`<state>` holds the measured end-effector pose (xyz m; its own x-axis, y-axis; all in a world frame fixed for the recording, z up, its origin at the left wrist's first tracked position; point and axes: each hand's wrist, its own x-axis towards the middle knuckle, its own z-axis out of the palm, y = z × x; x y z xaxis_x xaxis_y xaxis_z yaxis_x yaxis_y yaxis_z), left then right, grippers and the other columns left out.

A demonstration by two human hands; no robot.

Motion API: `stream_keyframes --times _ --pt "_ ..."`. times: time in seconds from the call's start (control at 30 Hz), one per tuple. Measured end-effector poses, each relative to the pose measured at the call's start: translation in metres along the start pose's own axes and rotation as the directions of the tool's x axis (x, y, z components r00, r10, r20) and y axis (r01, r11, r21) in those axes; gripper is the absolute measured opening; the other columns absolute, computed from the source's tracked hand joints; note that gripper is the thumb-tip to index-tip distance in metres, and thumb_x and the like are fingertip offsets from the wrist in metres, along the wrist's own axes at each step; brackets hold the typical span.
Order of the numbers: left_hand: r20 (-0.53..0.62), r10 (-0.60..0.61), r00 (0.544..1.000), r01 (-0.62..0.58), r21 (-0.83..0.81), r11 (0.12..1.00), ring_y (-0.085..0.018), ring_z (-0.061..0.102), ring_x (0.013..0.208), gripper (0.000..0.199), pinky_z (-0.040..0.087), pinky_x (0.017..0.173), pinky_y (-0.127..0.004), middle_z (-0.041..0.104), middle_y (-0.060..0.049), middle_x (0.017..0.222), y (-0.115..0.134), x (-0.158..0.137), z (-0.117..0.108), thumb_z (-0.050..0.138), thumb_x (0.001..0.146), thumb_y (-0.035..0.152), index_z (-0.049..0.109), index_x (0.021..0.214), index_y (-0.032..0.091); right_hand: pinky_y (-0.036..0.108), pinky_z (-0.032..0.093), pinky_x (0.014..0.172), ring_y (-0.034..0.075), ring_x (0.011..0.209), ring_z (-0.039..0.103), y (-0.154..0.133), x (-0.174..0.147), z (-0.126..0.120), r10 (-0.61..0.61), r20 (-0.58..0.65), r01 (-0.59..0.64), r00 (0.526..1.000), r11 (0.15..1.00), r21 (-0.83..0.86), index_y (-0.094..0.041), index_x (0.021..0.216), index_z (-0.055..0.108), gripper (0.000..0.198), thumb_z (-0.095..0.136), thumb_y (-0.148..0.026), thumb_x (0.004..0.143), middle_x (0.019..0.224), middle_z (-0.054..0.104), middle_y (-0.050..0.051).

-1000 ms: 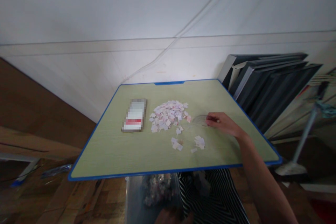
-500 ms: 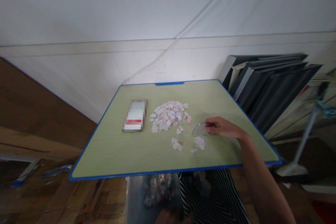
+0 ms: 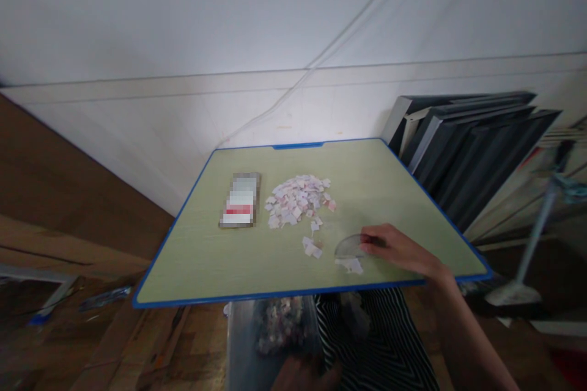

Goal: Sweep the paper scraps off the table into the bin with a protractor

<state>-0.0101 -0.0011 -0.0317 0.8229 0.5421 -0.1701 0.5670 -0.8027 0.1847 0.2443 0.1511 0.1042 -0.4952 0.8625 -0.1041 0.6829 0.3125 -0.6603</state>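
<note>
My right hand (image 3: 385, 247) is closed on a clear semicircular protractor (image 3: 349, 246), over the right part of the green tabletop (image 3: 206, 263). Along the protractor's near edge lies a small group of paper pieces (image 3: 353, 266). A larger heap of small white and pinkish paper pieces (image 3: 298, 198) is in the middle, with a few strays (image 3: 312, 248) in front of it. Below the table's front edge, my left hand (image 3: 305, 372) shows dim and blurred, by a clear plastic bin (image 3: 243, 342) holding a jumbled pile (image 3: 282, 327). Its fingers cannot be made out.
A phone-like rectangle (image 3: 241, 200), pixelated, lies on the left of the table. Dark flat panels (image 3: 477, 153) lean against the wall at right, near a broom or dustpan (image 3: 516, 293). Black-and-white striped fabric (image 3: 389, 342) is under the table edge, with cardboard (image 3: 82, 189) at left.
My right hand and the protractor have moved toward the near edge, pushing the small group of paper pieces that way. My left hand shows slightly more at the bottom.
</note>
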Motion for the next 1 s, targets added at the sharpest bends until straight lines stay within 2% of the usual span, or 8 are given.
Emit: stream_keyframes --times 0.1,0.23,0.43,0.63,0.83,1.0 --pt "0.045 -0.001 0.999 0.002 -0.025 1.0 -0.016 0.061 0.061 0.047 0.043 0.048 -0.019 0.064 -0.003 0.076 0.0 0.002 -0.01 0.05 0.083 0.019 0.032 0.125 0.026 0.024 0.034 0.056 0.012 0.06 0.047 -0.009 -0.019 0.004 0.002 0.002 -0.002 1.0 0.999 -0.046 -0.017 0.062 0.048 0.028 0.043 -0.033 0.084 0.062 0.05 -0.001" --pt "0.043 -0.001 0.999 0.003 -0.041 0.999 -0.017 0.061 0.066 0.048 0.046 0.052 -0.02 0.064 -0.006 0.082 0.0 0.003 -0.016 0.05 0.082 0.017 0.032 0.126 0.025 0.025 0.037 0.061 0.013 0.066 0.051 -0.018 -0.036 0.002 -0.027 0.048 0.03 0.999 0.998 -0.056 -0.017 0.067 0.052 0.023 0.045 -0.03 0.084 0.067 0.055 0.001" --pt "0.075 -0.016 0.997 0.02 -0.05 0.999 -0.018 0.063 0.068 0.044 0.048 0.055 -0.023 0.065 -0.007 0.083 0.0 0.004 -0.019 0.05 0.082 0.015 0.037 0.124 0.022 0.024 0.036 0.059 0.013 0.062 0.049 -0.02 -0.036 0.002 -0.053 -0.041 0.051 0.998 0.997 -0.061 -0.017 0.065 0.049 0.024 0.042 -0.028 0.085 0.064 0.051 0.0" --pt "0.159 -0.015 0.987 0.024 -0.05 0.998 -0.021 0.064 0.07 0.049 0.05 0.056 -0.026 0.066 -0.008 0.084 0.0 0.004 -0.026 0.05 0.083 0.017 0.033 0.129 0.022 0.024 0.036 0.058 0.013 0.062 0.049 -0.016 -0.036 0.01 -0.044 -0.012 0.043 0.999 0.997 -0.061 -0.017 0.065 0.049 0.026 0.041 -0.03 0.086 0.064 0.05 0.0" --pt "0.08 -0.031 0.996 0.038 -0.082 0.996 -0.019 0.063 0.067 0.048 0.049 0.055 -0.023 0.066 -0.006 0.082 0.0 0.004 -0.025 0.053 0.08 0.016 0.038 0.126 0.022 0.025 0.036 0.06 0.013 0.065 0.05 -0.015 -0.046 0.016 -0.086 -0.055 0.081 0.995 0.993 -0.087 -0.017 0.069 0.052 0.027 0.041 -0.032 0.088 0.067 0.053 0.001" --pt "0.089 -0.033 0.995 0.04 -0.078 0.996 -0.019 0.063 0.07 0.048 0.05 0.057 -0.024 0.066 -0.006 0.084 0.001 0.002 -0.027 0.053 0.08 0.014 0.038 0.124 0.022 0.025 0.037 0.062 0.013 0.067 0.051 -0.017 -0.055 0.02 -0.118 -0.091 0.105 0.989 0.985 -0.138 -0.017 0.07 0.051 0.024 0.042 -0.032 0.088 0.069 0.053 0.001"
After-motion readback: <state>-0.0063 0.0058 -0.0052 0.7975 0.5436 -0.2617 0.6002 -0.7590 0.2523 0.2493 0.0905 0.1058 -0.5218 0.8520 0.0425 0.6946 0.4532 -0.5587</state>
